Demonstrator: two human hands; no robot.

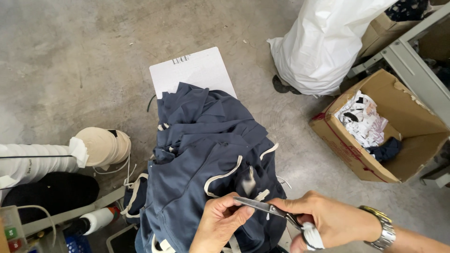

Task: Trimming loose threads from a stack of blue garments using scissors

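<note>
Closest, at lower right of the frame: right hand [323, 222] wrapped around the taped handles of scissors [267, 207], wrist with a metal watch [382, 229], forearm cut off by the frame edge. Blades pointing left, nearly closed; tips meeting the left hand [220, 222], so hard to make out what lies between them. Left hand at lower centre, fingers curled and pinching the blue clothes [206, 159], arm out of view. Pile of blue clothes with cream trim filling the centre, bottom cut off, partly covering a white board [192, 70] on the concrete floor [70, 56]. Cardboard box [356, 150] with scraps at right, white sack [323, 42] above it. Cream thread cone [101, 145] at left.
</note>
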